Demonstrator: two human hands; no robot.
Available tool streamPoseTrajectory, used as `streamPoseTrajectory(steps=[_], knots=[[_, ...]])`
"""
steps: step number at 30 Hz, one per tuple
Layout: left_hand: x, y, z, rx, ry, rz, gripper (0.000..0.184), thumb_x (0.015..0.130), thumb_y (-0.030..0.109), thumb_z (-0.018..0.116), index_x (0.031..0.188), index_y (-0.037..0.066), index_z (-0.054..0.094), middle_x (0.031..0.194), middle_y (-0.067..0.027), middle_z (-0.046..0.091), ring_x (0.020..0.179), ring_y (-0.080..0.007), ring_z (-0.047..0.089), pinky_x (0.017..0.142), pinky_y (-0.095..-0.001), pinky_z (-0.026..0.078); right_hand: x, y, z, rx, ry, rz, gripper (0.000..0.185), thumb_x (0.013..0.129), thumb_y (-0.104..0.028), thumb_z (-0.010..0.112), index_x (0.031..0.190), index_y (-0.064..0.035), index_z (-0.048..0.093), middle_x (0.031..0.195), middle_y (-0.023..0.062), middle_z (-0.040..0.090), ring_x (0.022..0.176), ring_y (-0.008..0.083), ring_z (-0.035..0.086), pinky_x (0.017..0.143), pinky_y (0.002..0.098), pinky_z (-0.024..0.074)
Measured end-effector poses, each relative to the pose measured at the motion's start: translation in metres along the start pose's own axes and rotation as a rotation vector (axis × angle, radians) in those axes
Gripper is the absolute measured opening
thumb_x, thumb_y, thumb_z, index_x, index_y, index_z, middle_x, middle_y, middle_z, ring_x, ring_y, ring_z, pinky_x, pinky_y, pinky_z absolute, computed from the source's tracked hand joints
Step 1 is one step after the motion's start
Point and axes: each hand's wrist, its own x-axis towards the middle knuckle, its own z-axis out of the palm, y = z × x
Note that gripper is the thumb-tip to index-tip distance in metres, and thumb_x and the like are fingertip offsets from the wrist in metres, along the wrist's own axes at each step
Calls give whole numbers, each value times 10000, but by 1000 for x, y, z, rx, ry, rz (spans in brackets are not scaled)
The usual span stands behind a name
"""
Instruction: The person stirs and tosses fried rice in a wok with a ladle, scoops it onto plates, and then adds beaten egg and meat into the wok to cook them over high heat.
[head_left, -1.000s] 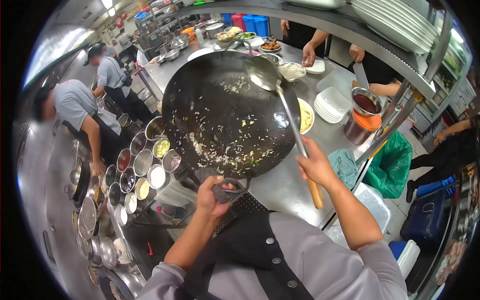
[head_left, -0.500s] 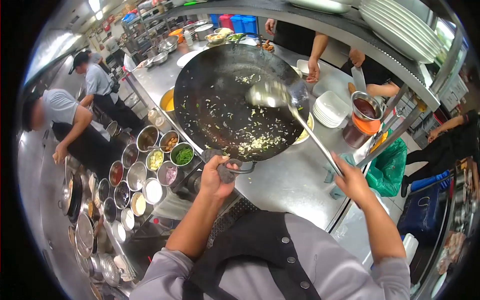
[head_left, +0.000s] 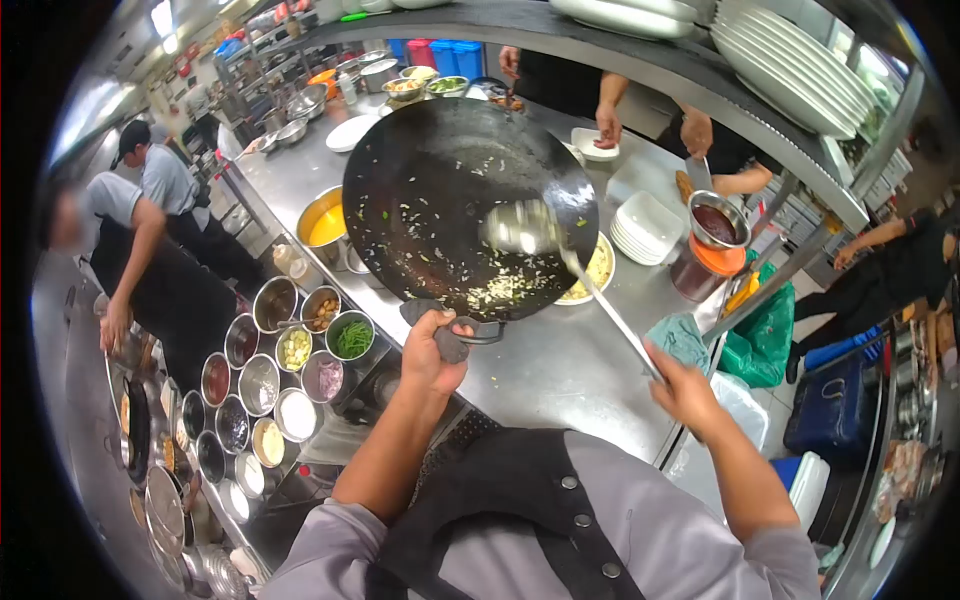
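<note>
My left hand [head_left: 437,350] grips the near handle of a big black wok [head_left: 415,235], with a dark grey cloth [head_left: 425,312] bunched between palm and metal. The wok is tilted, and its inside faces me. Bits of white and green chopped food [head_left: 500,292] cling to it, thickest near the lower rim. In my right hand [head_left: 686,385] is the long handle of a metal ladle [head_left: 615,315]; its bowl, smeared by motion, is over the right half of the wok. Behind the wok's lower right edge, a white bowl of yellowish food [head_left: 600,272] partly shows.
Stacked white dishes [head_left: 645,225] and a bowl of dark red sauce [head_left: 718,226] stand to the right. Several metal containers of ingredients [head_left: 350,338] fill the left counter. A shelf with plates [head_left: 790,70] overhangs the back right. Co-workers [head_left: 130,230] stand left and across the counter.
The ladle's bowl has moved down and slightly left inside the wok, my right hand lower with it. More of the white bowl behind the wok shows. My left hand keeps its hold.
</note>
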Motion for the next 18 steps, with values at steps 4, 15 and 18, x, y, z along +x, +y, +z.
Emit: streamPoseTrajectory(steps=[4,15,18], knots=[[-1,-2,10,-7,7,7,157,832,21,613,980,37,562,855,-57,602,675,-144,580,682,-307,557,118,-33,7,-50,131,74,788,862,-102,655,1582,-212,357,931,281,689,887,474,675,796,525,525],[35,6,6,-6,-7,17,70,838,-7,605,826,56,577,756,-60,582,655,-194,577,692,-361,524,5,-38,27,74,-61,-153,836,821,-60,697,1576,-249,391,1013,242,710,809,422,690,740,474,561],[26,17,12,7,28,-29,78,837,42,629,843,97,574,756,-33,591,665,-186,592,683,-352,524,46,-32,28,97,-112,-207,851,828,-68,703,1588,-250,366,1050,232,710,839,420,685,760,475,556]])
